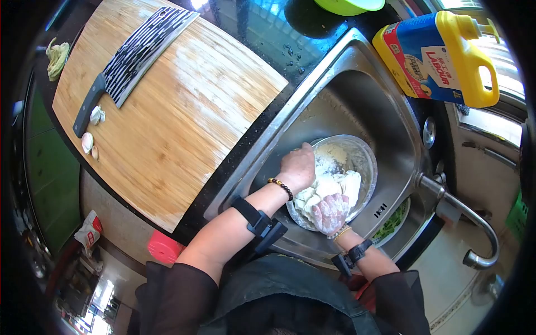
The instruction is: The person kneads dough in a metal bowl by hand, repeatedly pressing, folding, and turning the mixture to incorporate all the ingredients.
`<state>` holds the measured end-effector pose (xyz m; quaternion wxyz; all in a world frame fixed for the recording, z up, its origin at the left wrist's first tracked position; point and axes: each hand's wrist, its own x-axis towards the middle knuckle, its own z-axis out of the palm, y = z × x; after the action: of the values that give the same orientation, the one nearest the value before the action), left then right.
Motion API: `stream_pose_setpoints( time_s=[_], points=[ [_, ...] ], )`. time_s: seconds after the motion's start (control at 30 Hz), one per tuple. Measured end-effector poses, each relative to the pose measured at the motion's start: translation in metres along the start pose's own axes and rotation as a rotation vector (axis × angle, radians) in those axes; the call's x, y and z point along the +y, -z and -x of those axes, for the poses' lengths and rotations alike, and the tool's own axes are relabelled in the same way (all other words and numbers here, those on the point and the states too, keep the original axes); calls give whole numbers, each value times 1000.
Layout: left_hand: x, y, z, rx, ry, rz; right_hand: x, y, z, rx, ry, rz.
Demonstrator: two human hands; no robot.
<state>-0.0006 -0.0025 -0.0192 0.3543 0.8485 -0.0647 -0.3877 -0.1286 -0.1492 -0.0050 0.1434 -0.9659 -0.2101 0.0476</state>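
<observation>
A round bowl point(369, 167) sits in the steel sink basin and holds lumpy white dough point(325, 185) with loose flour point(333, 154) on its far side. My left hand point(298, 166) is closed at the bowl's left rim, its fingertips partly hidden. Coated in flour, my right hand point(330, 214) presses into the near side of the dough with its fingers curled round it. A beaded bracelet and a black strap are on the left arm; the right wrist also wears a bracelet and a strap.
Left of the sink point(312, 106) lies a floury cutting board point(184, 128) with a cleaver point(142, 53) and garlic cloves point(87, 143). A yellow detergent jug point(441, 58) stands behind the sink. The faucet point(469, 209) is at right, near a bowl of chopped greens point(392, 223).
</observation>
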Motion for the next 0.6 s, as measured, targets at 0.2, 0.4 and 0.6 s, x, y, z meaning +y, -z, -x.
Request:
stream_pose_setpoints(
  time_s=[0.2,0.4,0.6],
  points=[
    [0,-1,2,23,8,22,5,-15,-13,-148,-61,114],
    [2,1,2,18,-26,11,22,-28,-29,-338,-177,193],
    [3,1,4,-14,-16,-49,36,-33,-44,-371,-248,184]
  ],
)
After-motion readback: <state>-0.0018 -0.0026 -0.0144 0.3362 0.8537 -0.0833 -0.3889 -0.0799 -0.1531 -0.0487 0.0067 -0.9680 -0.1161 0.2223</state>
